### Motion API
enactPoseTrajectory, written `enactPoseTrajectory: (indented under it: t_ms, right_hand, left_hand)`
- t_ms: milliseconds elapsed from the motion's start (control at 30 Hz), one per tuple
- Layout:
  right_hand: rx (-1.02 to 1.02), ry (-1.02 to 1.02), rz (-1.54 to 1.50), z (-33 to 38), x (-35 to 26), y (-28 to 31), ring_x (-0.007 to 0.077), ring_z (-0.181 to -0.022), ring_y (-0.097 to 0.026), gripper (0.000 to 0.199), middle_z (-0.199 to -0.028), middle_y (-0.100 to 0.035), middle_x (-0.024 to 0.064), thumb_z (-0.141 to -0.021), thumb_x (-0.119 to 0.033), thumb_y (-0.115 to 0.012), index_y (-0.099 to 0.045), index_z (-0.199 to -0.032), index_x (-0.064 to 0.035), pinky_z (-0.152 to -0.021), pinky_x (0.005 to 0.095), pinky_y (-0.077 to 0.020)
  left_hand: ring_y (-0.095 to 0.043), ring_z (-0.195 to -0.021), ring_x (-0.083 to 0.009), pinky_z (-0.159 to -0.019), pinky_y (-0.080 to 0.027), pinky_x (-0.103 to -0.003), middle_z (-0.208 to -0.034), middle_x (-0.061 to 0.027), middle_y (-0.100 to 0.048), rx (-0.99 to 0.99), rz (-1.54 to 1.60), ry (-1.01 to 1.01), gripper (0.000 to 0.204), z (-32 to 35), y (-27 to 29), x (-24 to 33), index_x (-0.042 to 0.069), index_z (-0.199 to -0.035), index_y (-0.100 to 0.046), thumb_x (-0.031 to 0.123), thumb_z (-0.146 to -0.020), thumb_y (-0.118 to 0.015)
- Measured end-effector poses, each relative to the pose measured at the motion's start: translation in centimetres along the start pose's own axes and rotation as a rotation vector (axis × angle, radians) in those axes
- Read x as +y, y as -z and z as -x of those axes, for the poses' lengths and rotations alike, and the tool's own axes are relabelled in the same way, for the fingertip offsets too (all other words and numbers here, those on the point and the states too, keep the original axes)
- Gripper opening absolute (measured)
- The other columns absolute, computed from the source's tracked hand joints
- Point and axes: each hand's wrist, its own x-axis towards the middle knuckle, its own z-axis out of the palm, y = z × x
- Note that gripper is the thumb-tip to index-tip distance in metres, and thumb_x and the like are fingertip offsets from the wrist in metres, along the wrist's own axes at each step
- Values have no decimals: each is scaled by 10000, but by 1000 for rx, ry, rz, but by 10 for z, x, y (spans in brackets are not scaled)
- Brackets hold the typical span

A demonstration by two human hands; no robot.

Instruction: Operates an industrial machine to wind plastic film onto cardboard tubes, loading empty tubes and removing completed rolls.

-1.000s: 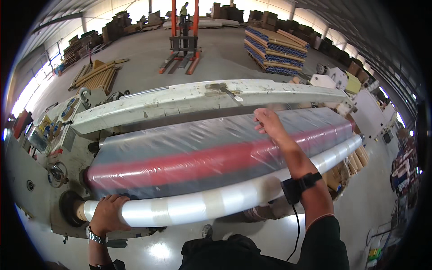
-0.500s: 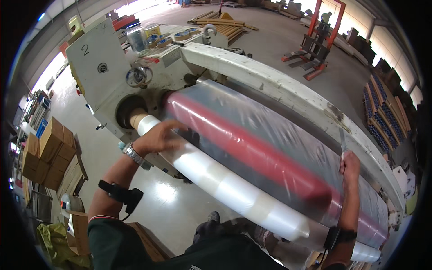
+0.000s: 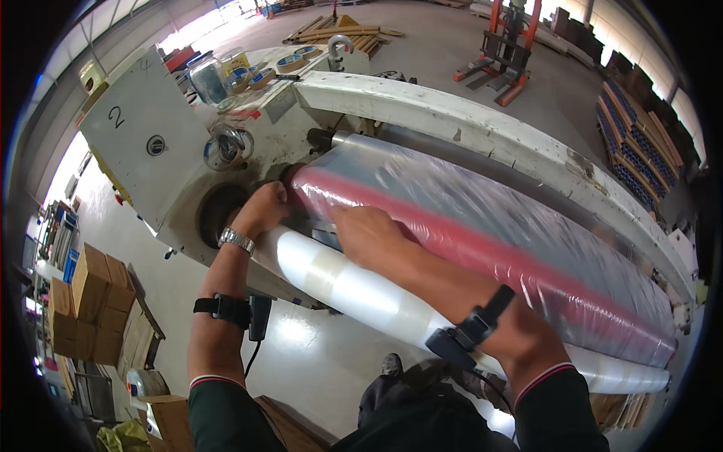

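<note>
A grey floor (image 3: 429, 56) runs through a large hall in the head view. Loose tubes (image 3: 343, 32) lie at 12 o'clock, a red lift truck (image 3: 497, 68) stands at 1, a tube stack (image 3: 636, 143) at 2, and boxes (image 3: 94, 309) are piled between 8 and 9. The machine's pale side panel (image 3: 135, 162) is at 10 o'clock; a worn white beam (image 3: 444, 117) slants from 11 round to 3. A jar (image 3: 207, 79) and tape rolls (image 3: 260, 79) sit together between 10 and 11.

Below the beam, clear film (image 3: 422, 181) stretches down to a shiny red roll (image 3: 482, 248), which runs from 10 o'clock to 4. In front of it, nearer the body, the white roll (image 3: 354, 290) lies roughly alongside, from 9 o'clock to 4, its left end toward a dark round flange (image 3: 215, 218).

The left hand (image 3: 262, 209), below it a watch (image 3: 237, 241) on the wrist, is at 9 o'clock by that end, its fingers curled in. The right hand (image 3: 369, 233) is at the centre, back upward, fingers bent toward 9 o'clock near the gap between the rolls; its forearm crosses above the white roll. Whether either hand grips anything, I cannot tell. Black straps (image 3: 221, 306) circle both forearms.
</note>
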Motion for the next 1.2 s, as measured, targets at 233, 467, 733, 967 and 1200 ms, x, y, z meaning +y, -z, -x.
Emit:
enactPoseTrajectory:
  t_ms: [233,467,733,967,1200]
  right_hand:
    - [31,89,-94,-54,-30,-44,382,-826,-661,180,-848,-661,233,-850,-59,-471,-579,-961,32,-719,485,-524]
    - [-14,113,-113,-82,-37,-56,368,-846,-674,178,-874,-680,221,-801,-59,-526,-688,-841,0,-735,463,-543]
    - [-370,111,99,169,85,68,388,-755,-652,165,-762,-655,205,-803,-110,-528,-652,-844,-8,-690,509,-502]
    - [-440,-241,314,476,180,193,316,-767,-671,145,-774,-687,136,-748,-97,-566,-705,-733,-59,-677,437,-529]
    - [-355,-219,340,682,260,258,303,-729,-661,126,-726,-651,121,-805,-143,-534,-638,-779,-78,-646,431,-525]
  left_hand:
    - [-625,-756,-347,-684,-482,-384,-765,-222,-618,15,43,55,104,-1,2,-13,-27,-793,-582,-32,-690,-595]
    - [-621,-709,-313,-649,-476,-377,-730,-202,-625,48,79,-30,77,3,6,-11,-22,-765,-590,-27,-694,-559]
    - [-553,-626,-166,-597,-462,-342,-697,-98,-617,43,344,118,104,0,-6,9,-8,-782,-622,43,-691,-628]
    - [-605,-992,-248,-879,-477,-361,-1136,-145,-615,708,596,367,359,65,-36,-29,-22,-1170,-557,209,-896,-541]
    - [-564,-1091,-280,-951,-450,-410,-1219,-152,-584,476,1383,536,467,158,-199,156,-6,-1246,-525,330,-923,-519]
